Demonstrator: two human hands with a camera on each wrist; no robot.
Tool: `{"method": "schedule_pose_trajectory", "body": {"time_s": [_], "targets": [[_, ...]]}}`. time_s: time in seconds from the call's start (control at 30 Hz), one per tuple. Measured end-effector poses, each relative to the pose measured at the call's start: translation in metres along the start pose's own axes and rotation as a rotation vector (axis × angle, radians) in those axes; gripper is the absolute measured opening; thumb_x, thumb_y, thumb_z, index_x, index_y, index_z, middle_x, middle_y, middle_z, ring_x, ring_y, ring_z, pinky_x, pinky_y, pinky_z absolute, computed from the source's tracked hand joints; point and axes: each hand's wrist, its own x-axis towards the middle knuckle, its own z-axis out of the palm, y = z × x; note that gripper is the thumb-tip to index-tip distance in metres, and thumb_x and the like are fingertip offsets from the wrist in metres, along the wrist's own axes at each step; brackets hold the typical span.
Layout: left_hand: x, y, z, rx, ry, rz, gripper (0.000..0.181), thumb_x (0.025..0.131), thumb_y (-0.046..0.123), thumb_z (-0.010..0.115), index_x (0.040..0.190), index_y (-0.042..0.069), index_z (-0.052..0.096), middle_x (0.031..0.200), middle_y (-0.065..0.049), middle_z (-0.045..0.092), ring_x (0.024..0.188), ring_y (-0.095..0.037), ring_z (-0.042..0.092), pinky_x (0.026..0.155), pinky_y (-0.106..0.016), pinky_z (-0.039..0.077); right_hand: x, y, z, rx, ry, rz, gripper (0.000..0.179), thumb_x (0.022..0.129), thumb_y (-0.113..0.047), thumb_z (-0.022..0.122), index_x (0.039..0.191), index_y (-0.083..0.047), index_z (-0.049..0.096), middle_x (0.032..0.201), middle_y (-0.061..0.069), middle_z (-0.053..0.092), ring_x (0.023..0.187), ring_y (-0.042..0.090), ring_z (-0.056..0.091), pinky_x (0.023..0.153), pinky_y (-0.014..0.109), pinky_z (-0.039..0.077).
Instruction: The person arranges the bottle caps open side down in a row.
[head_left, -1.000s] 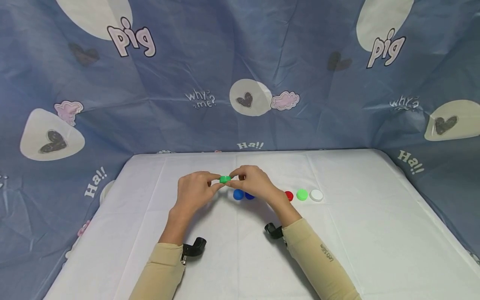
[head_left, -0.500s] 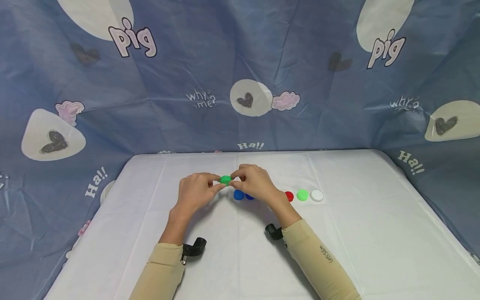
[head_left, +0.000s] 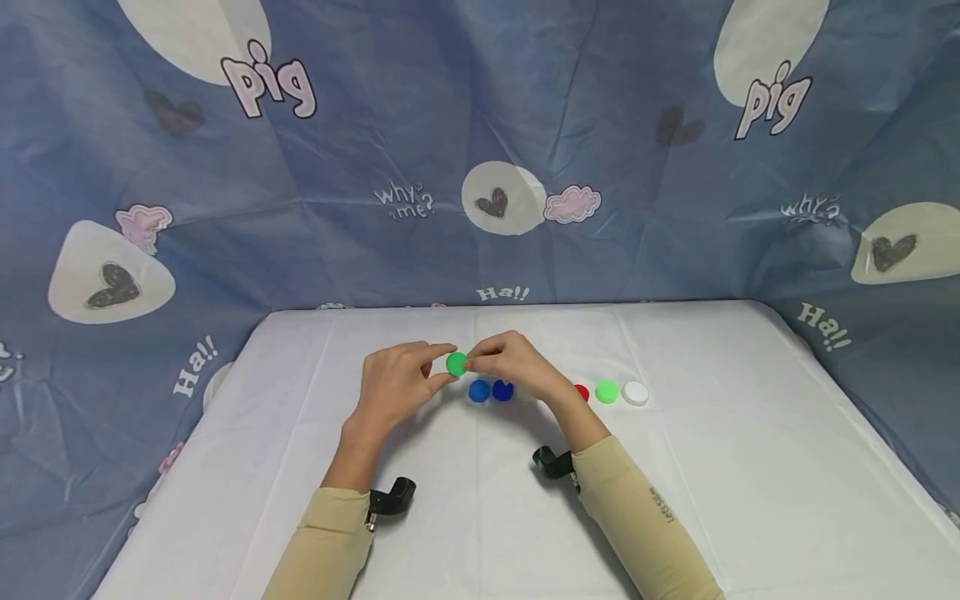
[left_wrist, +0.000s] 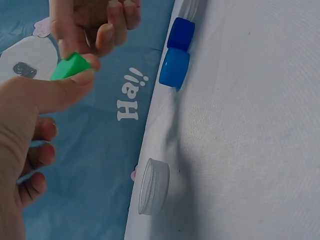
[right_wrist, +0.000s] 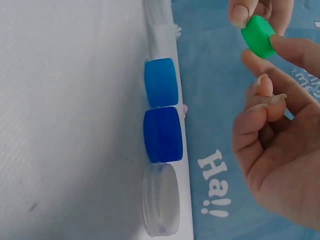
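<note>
A small round green plastic cap [head_left: 457, 364] is held up above the white table between both hands. My left hand [head_left: 399, 382] pinches it from the left, the index finger along its top edge and the thumb below. My right hand [head_left: 513, 362] grips its right edge between thumb and index finger. In the left wrist view the left thumb lies across the green cap [left_wrist: 72, 66]. The right wrist view shows the green cap [right_wrist: 259, 37] tilted, with its other fingers curled. Below the hands sit a light blue cap [head_left: 478, 391] and a dark blue cap [head_left: 503, 390].
Right of the right wrist lie a partly hidden red cap [head_left: 582, 393], a light green cap [head_left: 607, 392] and a white cap [head_left: 635, 393]. Clear ridged caps stand near the blue ones, one clear cap [right_wrist: 161, 200] beside the dark blue. A patterned blue cloth [head_left: 360, 250] hangs behind.
The green cap has turned from edge-on to showing its round face, and shifted slightly right. The left fingers have spread wider around it, and the right fingertips have come closer together.
</note>
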Motion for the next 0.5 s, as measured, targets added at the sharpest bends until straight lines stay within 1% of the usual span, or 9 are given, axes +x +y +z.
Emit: {"method": "schedule_pose_trajectory", "body": {"time_s": [0.1, 0.17, 0.2, 0.37, 0.4, 0.47, 0.5], "targets": [[0.0006, 0.0007, 0.0005, -0.008, 0.055, 0.044, 0.034, 0.078, 0.046, 0.081, 0.110, 0.034, 0.077, 0.055, 0.011, 0.043, 0.047, -0.004, 0.032, 0.044, -0.024, 0.025, -0.0015, -0.0009, -0.0026, 0.076, -0.017, 0.027, 0.016, 0.090, -0.029, 0.068, 0.097, -0.019, 0.079, 0.074, 0.002, 0.061, 0.059, 0.016, 0.045, 0.060, 0.031, 0.040], [0.0012, 0.0013, 0.0007, -0.006, 0.075, 0.060, 0.033, 0.078, 0.046, 0.082, 0.109, 0.034, 0.077, 0.055, 0.011, 0.042, 0.046, -0.004, 0.031, 0.044, -0.024, 0.024, -0.0017, -0.0011, -0.0037, 0.108, -0.025, 0.035, 0.016, 0.090, -0.027, 0.068, 0.097, -0.016, 0.079, 0.069, 0.004, 0.053, 0.055, 0.014, 0.039, 0.058, 0.031, 0.037], [0.0013, 0.0016, 0.0007, -0.005, 0.078, 0.064, 0.033, 0.078, 0.045, 0.082, 0.108, 0.033, 0.077, 0.055, 0.011, 0.042, 0.046, -0.004, 0.031, 0.044, -0.024, 0.024, -0.0015, -0.0010, -0.0039, 0.116, -0.028, 0.040, 0.016, 0.090, -0.026, 0.068, 0.097, -0.015, 0.079, 0.067, 0.003, 0.051, 0.054, 0.013, 0.039, 0.057, 0.031, 0.037], [0.0009, 0.0010, 0.0018, 0.007, 0.069, 0.066, 0.032, 0.077, 0.046, 0.082, 0.106, 0.034, 0.078, 0.054, 0.011, 0.042, 0.046, -0.004, 0.031, 0.043, -0.024, 0.024, -0.0007, -0.0001, -0.0036, 0.104, -0.029, 0.059, 0.017, 0.090, -0.025, 0.069, 0.097, -0.014, 0.079, 0.070, 0.004, 0.054, 0.053, 0.013, 0.039, 0.055, 0.030, 0.035], [0.0007, 0.0007, 0.0020, 0.008, 0.066, 0.061, 0.032, 0.077, 0.046, 0.083, 0.106, 0.034, 0.078, 0.054, 0.012, 0.043, 0.046, -0.004, 0.032, 0.043, -0.024, 0.025, -0.0007, 0.0000, -0.0035, 0.089, -0.027, 0.061, 0.017, 0.090, -0.026, 0.069, 0.097, -0.015, 0.079, 0.070, 0.003, 0.054, 0.053, 0.014, 0.039, 0.054, 0.029, 0.035], [0.0004, -0.0003, 0.0025, 0.010, 0.059, 0.051, 0.032, 0.077, 0.047, 0.082, 0.106, 0.034, 0.078, 0.054, 0.011, 0.044, 0.046, -0.005, 0.033, 0.043, -0.024, 0.026, -0.0008, -0.0007, -0.0028, 0.044, -0.020, 0.060, 0.018, 0.090, -0.030, 0.069, 0.099, -0.018, 0.079, 0.074, -0.001, 0.059, 0.059, 0.013, 0.046, 0.057, 0.027, 0.039], [0.0003, -0.0007, 0.0025, 0.008, 0.056, 0.044, 0.032, 0.077, 0.047, 0.082, 0.106, 0.034, 0.078, 0.055, 0.012, 0.045, 0.046, -0.005, 0.034, 0.044, -0.024, 0.026, -0.0009, -0.0012, -0.0025, 0.019, -0.019, 0.056, 0.018, 0.090, -0.031, 0.069, 0.101, -0.019, 0.079, 0.075, -0.001, 0.060, 0.060, 0.013, 0.047, 0.057, 0.028, 0.040]]}}
